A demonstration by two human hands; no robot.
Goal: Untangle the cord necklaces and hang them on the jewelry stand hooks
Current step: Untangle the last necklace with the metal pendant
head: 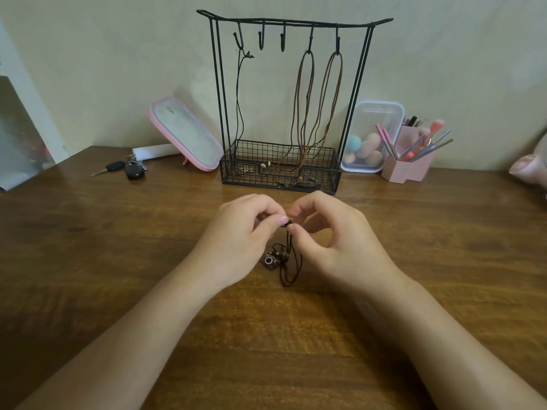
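Two hands meet low over the wooden bench (118,261), just in front of the jewelry stand (296,23). The left hand (236,247) and right hand (334,247) each pinch the top of a black cord necklace (291,261) between thumb and curled fingers (278,221), and its loops and camera pendant (270,259) hang between them. One black cord (238,108) and two brown cords (307,113) hang from the stand's hooks, trailing into its wire basket (281,180).
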